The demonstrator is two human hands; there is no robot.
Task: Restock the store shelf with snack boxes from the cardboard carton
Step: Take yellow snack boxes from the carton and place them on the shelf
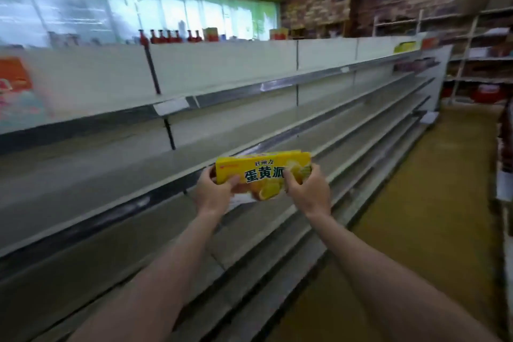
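Yellow snack box carried to store shelf [111,180], both hands on it
Left hand [213,191] grips left end, snack box [263,172] held in air before a bare tier, right hand [308,189] pinches right end; carton unseen; risk: tilted box catches shelf lip, tips

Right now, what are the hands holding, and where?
A yellow snack box, gripped at both ends: left hand at its left end, right hand at its right end.
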